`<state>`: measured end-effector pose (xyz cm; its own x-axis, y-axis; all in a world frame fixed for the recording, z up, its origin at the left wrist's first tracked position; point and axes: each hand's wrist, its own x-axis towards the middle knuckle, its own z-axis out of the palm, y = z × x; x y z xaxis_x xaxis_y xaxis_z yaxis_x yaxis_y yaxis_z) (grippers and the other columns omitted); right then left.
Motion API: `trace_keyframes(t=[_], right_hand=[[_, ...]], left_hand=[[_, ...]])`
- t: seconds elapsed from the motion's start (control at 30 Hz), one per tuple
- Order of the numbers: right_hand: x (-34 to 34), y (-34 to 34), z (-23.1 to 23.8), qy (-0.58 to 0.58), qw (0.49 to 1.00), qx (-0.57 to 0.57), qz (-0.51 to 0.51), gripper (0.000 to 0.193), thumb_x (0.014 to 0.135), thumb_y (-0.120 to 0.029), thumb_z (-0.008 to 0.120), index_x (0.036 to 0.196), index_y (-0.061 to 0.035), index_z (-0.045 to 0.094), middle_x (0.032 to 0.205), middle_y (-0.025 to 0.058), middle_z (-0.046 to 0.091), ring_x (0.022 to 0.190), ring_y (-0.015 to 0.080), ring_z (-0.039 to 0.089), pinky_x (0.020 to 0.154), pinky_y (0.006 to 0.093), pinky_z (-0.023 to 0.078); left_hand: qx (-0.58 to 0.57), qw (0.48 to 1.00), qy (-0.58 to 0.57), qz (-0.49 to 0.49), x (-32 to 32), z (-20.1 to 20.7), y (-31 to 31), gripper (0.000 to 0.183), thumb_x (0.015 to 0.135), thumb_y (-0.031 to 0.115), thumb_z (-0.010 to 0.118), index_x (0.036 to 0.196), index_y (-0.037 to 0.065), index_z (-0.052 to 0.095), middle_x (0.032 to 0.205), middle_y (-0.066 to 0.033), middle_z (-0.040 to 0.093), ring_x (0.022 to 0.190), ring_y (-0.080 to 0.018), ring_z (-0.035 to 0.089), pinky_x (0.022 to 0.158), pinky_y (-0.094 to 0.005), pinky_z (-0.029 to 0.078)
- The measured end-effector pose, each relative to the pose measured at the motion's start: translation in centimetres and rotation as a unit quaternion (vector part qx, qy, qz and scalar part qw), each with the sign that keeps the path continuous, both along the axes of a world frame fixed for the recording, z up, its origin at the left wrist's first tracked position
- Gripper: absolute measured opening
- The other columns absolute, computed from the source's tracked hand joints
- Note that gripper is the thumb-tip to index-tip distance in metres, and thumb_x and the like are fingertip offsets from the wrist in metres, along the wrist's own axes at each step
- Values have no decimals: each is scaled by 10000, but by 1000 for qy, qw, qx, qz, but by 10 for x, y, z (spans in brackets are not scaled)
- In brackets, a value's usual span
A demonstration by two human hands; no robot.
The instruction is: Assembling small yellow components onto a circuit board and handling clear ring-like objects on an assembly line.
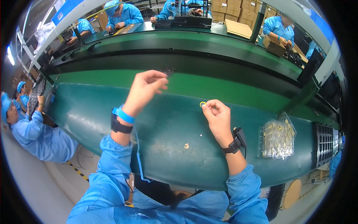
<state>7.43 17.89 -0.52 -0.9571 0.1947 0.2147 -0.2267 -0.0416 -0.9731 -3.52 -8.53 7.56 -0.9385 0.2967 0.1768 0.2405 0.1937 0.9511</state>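
My left hand is raised over the far edge of the green table, its fingers loosely bent and a little apart, slightly blurred. Just beyond its fingertips is a small black part, over the bright green belt; I see no grip on it. Between thumb and fingertips, my right hand pinches a small yellow ring above the tabletop. A stack of clear plastic trays holding several yellow rings sits to the right of that hand. On the table nearer me lies a small cream-coloured piece.
The green belt runs along the table's far side. A black slotted tray is at the right end. A blue cord trails from my left wristband over the front edge. Co-workers in blue sit across and at left.
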Motion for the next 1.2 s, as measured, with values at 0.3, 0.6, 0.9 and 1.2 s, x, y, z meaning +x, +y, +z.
trace_keyframes(t=[0.3, 0.6, 0.9, 1.2], right_hand=[[2, -24, 0, -33, 997, 66, 36, 76, 958, -65, 784, 941, -12, 732, 830, -18, 637, 667, 30, 549, 603, 229, 470], [2, -20, -7, 2, 993, 118, 24, 81, 997, -51, 753, 951, -9, 702, 752, -68, 610, 613, -23, 501, 541, 189, 403], [6, -7, 5, -10, 999, -45, 14, 58, 1028, -75, 744, 1044, -26, 717, 900, -35, 674, 735, 24, 583, 632, 213, 482], [4, -9, 14, 1, 955, -242, 173, 103, 1054, -117, 726, 1126, -44, 720, 1531, 188, 592, 1234, 195, 662, 972, 382, 609]], left_hand=[[-346, 906, 99, 223, -158, -92, -15, 489, 835, 312, 874, 1150, -40, 751, 1189, -303, 757, 1177, -461, 724, 1041, -494, 577], [-476, 846, 140, 198, -142, -80, 50, 377, 828, 231, 867, 1095, -10, 756, 1119, -268, 782, 1096, -448, 751, 969, -487, 603], [-91, 972, 169, 138, -41, -51, 57, 260, 930, -1, 719, 1190, -2, 696, 1019, -195, 790, 991, -300, 782, 872, -402, 590], [-189, 944, 264, 64, 65, -76, 79, 547, 968, -15, 619, 1489, -29, 454, 1214, -297, 663, 1122, -483, 663, 949, -520, 556]])
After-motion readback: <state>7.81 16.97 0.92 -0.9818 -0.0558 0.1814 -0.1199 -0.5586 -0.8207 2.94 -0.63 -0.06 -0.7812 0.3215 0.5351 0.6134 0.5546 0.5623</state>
